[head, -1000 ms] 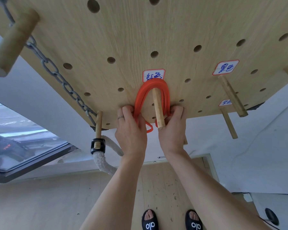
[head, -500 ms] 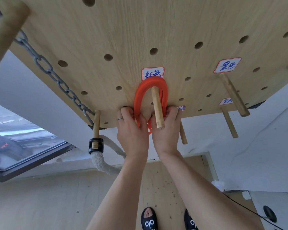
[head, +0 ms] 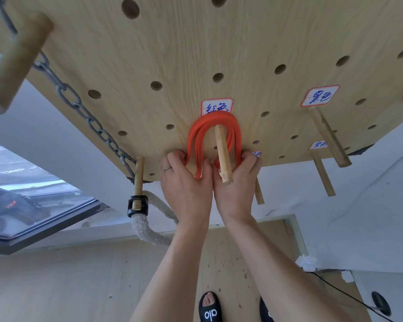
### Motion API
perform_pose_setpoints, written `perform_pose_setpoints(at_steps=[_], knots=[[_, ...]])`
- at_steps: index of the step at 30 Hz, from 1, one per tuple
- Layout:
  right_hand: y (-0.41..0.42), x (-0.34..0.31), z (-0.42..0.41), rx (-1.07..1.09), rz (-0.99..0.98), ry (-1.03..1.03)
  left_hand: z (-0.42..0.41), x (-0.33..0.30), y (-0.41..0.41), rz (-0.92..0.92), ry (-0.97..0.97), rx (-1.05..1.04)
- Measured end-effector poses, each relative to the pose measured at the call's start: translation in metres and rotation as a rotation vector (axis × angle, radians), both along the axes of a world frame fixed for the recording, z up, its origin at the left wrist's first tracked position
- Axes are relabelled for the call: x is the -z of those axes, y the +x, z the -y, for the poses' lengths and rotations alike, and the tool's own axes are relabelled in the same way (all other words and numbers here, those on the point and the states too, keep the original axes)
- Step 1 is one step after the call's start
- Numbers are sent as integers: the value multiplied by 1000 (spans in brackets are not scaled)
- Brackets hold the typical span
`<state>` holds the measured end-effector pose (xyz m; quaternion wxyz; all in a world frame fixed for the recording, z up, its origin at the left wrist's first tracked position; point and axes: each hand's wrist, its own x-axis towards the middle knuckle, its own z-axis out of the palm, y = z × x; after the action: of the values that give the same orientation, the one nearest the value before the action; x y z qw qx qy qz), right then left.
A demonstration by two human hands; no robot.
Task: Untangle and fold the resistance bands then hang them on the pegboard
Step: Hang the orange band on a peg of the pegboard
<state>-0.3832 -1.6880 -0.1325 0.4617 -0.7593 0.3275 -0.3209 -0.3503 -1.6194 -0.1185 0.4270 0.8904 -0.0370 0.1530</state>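
Hanging step underway: red band (head: 215, 133) is looping over the wooden peg (head: 222, 156) on the pegboard (head: 242, 54). Left hand (head: 186, 182) and right hand (head: 236, 182) are each grasping a hanging end. Next, release both ends evenly.

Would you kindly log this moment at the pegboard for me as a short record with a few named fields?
band: red resistance band, folded into several loops, draped over a wooden peg
board: wooden pegboard, white handwritten label just above the band
left hand: left hand grips the band's left strands
right hand: right hand grips the right strands beside the peg
nearby: grey chain on the left; black ring with rope on a lower peg
stage: band on its peg, hands not yet released
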Motion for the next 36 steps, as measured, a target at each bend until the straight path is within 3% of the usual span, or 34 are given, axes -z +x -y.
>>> perform_pose_setpoints(at_steps=[12,20,27,36], knots=[[-20,-2,14,49,-62,-81,-27,-13,-5,40,178,5],[-35,-12,21,34,27,-97,-37,-35,-11,125,114,119],[-29,-43,29,-80,90,-177,-24,-65,-7,228,118,339],[-30,-48,24,-149,12,-244,-19,-65,-11,127,179,390]])
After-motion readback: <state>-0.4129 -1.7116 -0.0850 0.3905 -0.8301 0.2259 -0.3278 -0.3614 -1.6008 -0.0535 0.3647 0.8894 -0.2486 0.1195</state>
